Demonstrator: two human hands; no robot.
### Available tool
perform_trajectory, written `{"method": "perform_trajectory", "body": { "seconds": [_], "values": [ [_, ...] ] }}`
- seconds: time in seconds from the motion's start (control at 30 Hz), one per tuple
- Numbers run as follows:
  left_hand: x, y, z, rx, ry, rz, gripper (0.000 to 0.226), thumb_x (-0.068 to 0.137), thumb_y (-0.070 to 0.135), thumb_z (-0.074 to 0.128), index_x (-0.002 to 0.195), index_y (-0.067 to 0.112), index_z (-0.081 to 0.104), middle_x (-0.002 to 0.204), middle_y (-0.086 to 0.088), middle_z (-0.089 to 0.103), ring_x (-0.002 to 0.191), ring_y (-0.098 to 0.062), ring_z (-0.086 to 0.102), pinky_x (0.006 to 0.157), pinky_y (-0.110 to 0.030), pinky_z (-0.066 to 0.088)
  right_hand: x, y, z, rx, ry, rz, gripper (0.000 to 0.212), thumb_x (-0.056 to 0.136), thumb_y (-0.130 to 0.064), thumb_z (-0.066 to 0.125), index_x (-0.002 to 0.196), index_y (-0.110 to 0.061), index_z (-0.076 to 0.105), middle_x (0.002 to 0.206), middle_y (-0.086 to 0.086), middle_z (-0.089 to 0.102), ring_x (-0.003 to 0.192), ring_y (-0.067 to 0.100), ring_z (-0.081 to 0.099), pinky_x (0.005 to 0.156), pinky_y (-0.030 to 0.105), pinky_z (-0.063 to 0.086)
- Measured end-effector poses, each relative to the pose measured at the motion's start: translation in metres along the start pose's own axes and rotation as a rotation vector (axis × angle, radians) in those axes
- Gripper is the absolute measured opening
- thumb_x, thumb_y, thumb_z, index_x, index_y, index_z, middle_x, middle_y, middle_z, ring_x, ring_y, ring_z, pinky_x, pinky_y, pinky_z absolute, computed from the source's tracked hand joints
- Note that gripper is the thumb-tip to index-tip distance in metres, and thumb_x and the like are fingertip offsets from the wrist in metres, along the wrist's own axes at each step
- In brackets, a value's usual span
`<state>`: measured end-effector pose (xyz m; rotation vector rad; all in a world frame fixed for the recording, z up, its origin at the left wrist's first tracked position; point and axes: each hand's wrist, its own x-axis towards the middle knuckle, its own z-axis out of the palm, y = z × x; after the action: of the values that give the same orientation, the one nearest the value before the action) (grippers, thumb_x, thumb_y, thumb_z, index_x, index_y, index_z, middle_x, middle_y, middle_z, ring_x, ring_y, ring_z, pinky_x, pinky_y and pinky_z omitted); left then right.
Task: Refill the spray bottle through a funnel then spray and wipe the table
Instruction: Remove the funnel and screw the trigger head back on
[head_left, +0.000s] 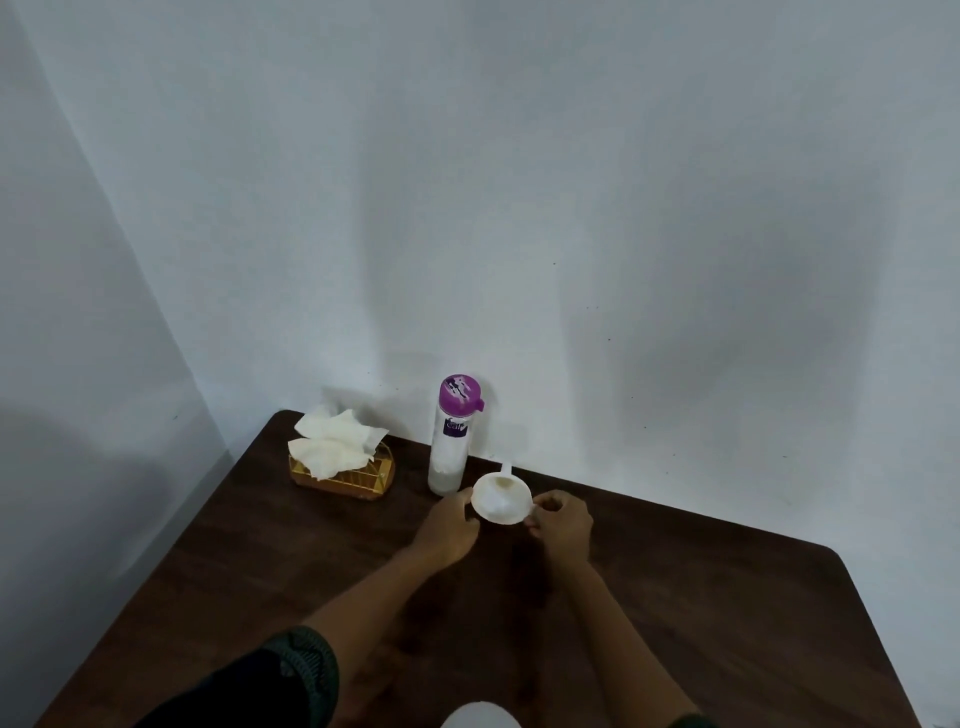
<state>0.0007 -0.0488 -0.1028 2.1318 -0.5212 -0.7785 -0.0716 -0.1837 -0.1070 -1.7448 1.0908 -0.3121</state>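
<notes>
Funnel (502, 498) held between both hands near the table's (727, 597) far edge.

Left hand (449, 530) grips its left rim, right hand (563, 525) pinches the right rim; what stands beneath is hidden. Just beyond, a purple-capped bottle (451, 441) stands upright at the far edge, with a tissue holder (340, 467) near the far left corner.

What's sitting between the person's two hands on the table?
A white funnel, seen in the head view. The left hand touches its rim on one side, the right hand on the other. What it sits on is hidden.
</notes>
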Motion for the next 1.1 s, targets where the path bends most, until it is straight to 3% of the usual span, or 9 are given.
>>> {"method": "perform_trajectory", "body": {
  "seconds": [0.13, 0.27, 0.37, 0.43, 0.53, 0.67, 0.77, 0.9, 1.1],
  "values": [
    [0.007, -0.010, 0.004, -0.004, -0.014, -0.013, 0.053, 0.090, 0.003, 0.049, 0.141, 0.008, 0.037, 0.144, -0.011, 0.045, 0.134, -0.022, 0.040, 0.107, -0.027, 0.032, 0.005, 0.009, 0.005, -0.012, -0.016, 0.013, 0.028, 0.083, 0.005, 0.057, 0.065, -0.017, 0.057, 0.070, 0.012, 0.065, 0.062, 0.020, 0.064, 0.065, 0.035, 0.058],
    [0.011, -0.014, 0.007, -0.003, -0.033, -0.030, 0.058, 0.090, 0.005, 0.051, 0.145, 0.009, 0.032, 0.148, -0.010, 0.040, 0.134, -0.026, 0.040, 0.111, -0.035, 0.034, 0.010, 0.014, 0.007, -0.029, -0.007, 0.009, 0.029, 0.084, 0.006, 0.055, 0.066, -0.017, 0.056, 0.067, 0.009, 0.063, 0.060, 0.018, 0.063, 0.064, 0.035, 0.057],
    [0.009, -0.013, 0.007, -0.014, -0.039, -0.049, 0.058, 0.092, 0.008, 0.050, 0.146, 0.008, 0.029, 0.150, -0.010, 0.036, 0.137, -0.027, 0.036, 0.112, -0.034, 0.031, 0.011, 0.013, 0.007, -0.047, -0.021, 0.028, 0.015, 0.083, 0.006, 0.055, 0.087, -0.007, 0.061, 0.078, 0.010, 0.063, 0.062, 0.020, 0.062, 0.066, 0.036, 0.056],
    [0.006, -0.014, 0.007, -0.028, -0.025, -0.057, 0.057, 0.093, 0.008, 0.050, 0.145, 0.007, 0.028, 0.151, -0.009, 0.034, 0.140, -0.022, 0.032, 0.112, -0.030, 0.028, 0.009, 0.014, 0.003, -0.045, -0.024, 0.024, 0.025, 0.081, 0.005, 0.058, 0.103, -0.007, 0.058, 0.090, 0.012, 0.062, 0.062, 0.020, 0.062, 0.065, 0.035, 0.056],
    [-0.010, -0.017, 0.002, -0.093, -0.004, -0.060, 0.053, 0.091, 0.006, 0.051, 0.142, 0.011, 0.036, 0.143, -0.010, 0.046, 0.130, -0.020, 0.045, 0.102, -0.026, 0.039, -0.005, 0.018, -0.014, 0.009, -0.039, 0.010, 0.036, 0.078, 0.003, 0.062, 0.111, -0.009, 0.057, 0.101, 0.010, 0.059, 0.076, 0.027, 0.065, 0.066, 0.037, 0.056],
    [-0.055, -0.022, -0.008, -0.178, -0.036, -0.019, 0.031, 0.092, 0.006, 0.052, 0.121, 0.012, 0.058, 0.115, -0.005, 0.065, 0.109, -0.016, 0.060, 0.095, -0.027, 0.048, -0.052, 0.037, -0.064, 0.112, -0.128, 0.003, 0.021, 0.083, 0.004, 0.060, 0.099, -0.009, 0.061, 0.088, 0.008, 0.065, 0.073, 0.022, 0.066, 0.059, 0.024, 0.055],
    [-0.099, -0.021, -0.010, -0.182, -0.128, 0.039, 0.022, 0.093, 0.009, 0.053, 0.111, 0.017, 0.062, 0.101, 0.004, 0.066, 0.095, -0.008, 0.063, 0.090, -0.026, 0.051, -0.092, 0.060, -0.106, 0.136, -0.114, 0.016, 0.013, 0.084, 0.003, 0.061, 0.090, -0.008, 0.064, 0.083, 0.012, 0.069, 0.068, 0.020, 0.067, 0.056, 0.019, 0.055],
    [-0.136, -0.013, -0.002, -0.142, -0.197, 0.129, 0.021, 0.092, 0.010, 0.054, 0.107, 0.022, 0.062, 0.103, 0.007, 0.066, 0.097, -0.004, 0.063, 0.090, -0.023, 0.051, -0.131, 0.094, -0.151, 0.174, -0.029, 0.068, 0.011, 0.082, 0.008, 0.060, 0.083, -0.002, 0.063, 0.072, 0.012, 0.066, 0.051, 0.007, 0.065, 0.047, 0.015, 0.051],
    [-0.169, -0.004, 0.018, -0.139, -0.244, 0.179, 0.021, 0.093, 0.011, 0.053, 0.110, 0.019, 0.063, 0.108, 0.001, 0.067, 0.104, -0.008, 0.063, 0.090, -0.021, 0.049, -0.174, 0.148, -0.191, -0.020, 0.143, 0.128, 0.013, 0.078, 0.011, 0.062, 0.074, -0.001, 0.065, 0.067, 0.016, 0.065, 0.045, 0.008, 0.057, 0.041, 0.015, 0.044]
  ]
}}
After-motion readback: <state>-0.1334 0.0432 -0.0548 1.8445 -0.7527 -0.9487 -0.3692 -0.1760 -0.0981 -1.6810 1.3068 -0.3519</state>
